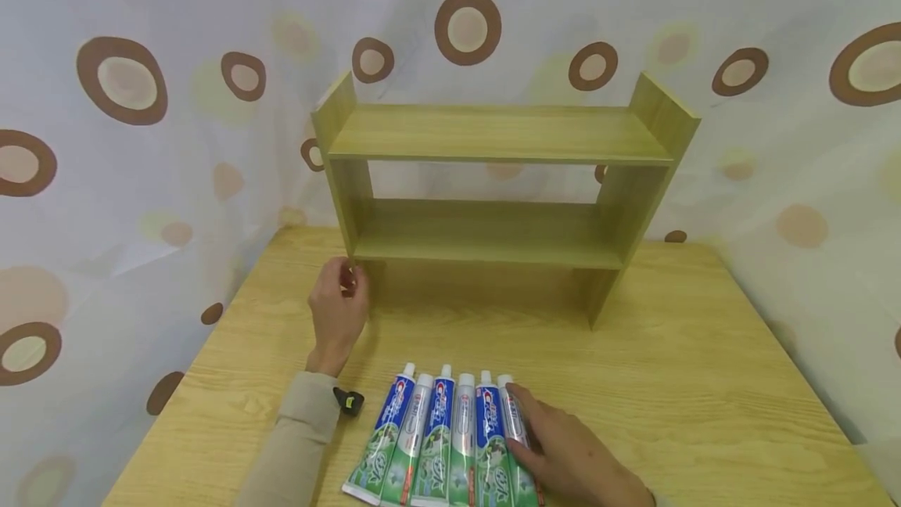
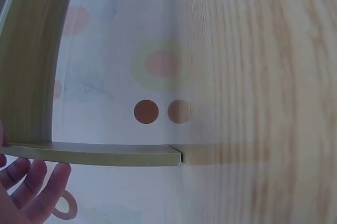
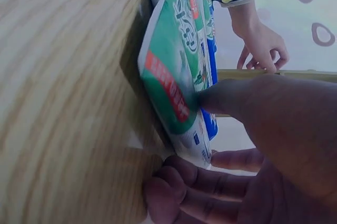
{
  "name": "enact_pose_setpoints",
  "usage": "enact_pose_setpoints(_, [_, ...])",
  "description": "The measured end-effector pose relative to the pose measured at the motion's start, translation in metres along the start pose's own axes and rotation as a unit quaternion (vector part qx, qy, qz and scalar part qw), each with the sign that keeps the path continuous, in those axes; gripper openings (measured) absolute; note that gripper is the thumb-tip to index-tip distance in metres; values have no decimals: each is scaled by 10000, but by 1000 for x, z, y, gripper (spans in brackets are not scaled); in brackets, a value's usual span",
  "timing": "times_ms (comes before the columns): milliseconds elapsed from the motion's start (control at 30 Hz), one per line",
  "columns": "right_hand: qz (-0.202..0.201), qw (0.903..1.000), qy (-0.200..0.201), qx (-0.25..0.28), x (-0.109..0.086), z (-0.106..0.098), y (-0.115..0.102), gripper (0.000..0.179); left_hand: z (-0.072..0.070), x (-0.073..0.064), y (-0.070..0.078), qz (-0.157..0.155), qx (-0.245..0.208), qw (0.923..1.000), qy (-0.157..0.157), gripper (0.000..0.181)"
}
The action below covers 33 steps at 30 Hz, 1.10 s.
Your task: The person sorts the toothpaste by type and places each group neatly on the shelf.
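A two-tier wooden shelf (image 1: pixel 486 231) stands at the back of the table. My left hand (image 1: pixel 338 307) pinches the front edge of its left side panel (image 2: pixel 121 155), low down, with several fingers on the outer face. In front of the shelf, several toothpaste tubes lie side by side with caps toward it, blue-green ones (image 1: pixel 435 433) alternating with silver-green ones (image 1: pixel 462 429). At the right end of the row, my right hand (image 1: pixel 570 448) grips the last silver-green toothpaste tube (image 3: pixel 171 76). Its thumb lies on the tube, and the fingers are around the far side near the cap.
The wood-grain table (image 1: pixel 704 382) extends to both sides of the row of tubes. A pale curtain with brown circles (image 1: pixel 468 27) hangs behind the shelf and along both sides. A dark strap (image 1: pixel 348 401) is on the left sleeve.
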State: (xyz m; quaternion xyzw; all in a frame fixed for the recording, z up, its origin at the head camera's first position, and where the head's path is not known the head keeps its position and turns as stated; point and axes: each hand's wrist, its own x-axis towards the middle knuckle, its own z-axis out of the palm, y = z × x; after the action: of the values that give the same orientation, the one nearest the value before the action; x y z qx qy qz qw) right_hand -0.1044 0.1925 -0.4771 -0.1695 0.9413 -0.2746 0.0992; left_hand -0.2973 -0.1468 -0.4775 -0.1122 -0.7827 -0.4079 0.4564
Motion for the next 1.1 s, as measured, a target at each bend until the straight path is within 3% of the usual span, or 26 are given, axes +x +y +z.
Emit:
enact_pose_setpoints(133, [497, 9984, 184, -195, 2, 4, -6, 77, 0, -3, 0, -16, 68, 10000, 17, 7])
enact_pose_setpoints(267, [1106, 9907, 380, -691, 6, 8, -13, 78, 0, -6, -1, -2, 126, 9999, -2, 6])
enact_pose_setpoints(400, [1381, 9856, 381, -901, 9, 12, -17, 82, 1, -8, -1, 38, 135, 9999, -10, 6])
enact_pose_setpoints(767, [1280, 9893, 349, -600, 11, 18, -11, 83, 3, -7, 0, 97, 166, 9998, -19, 6])
enact_pose_setpoints(1100, [836, 9902, 982, -544, 5, -4, -12, 83, 2, -5, -1, 117, 221, 9996, -155, 5])
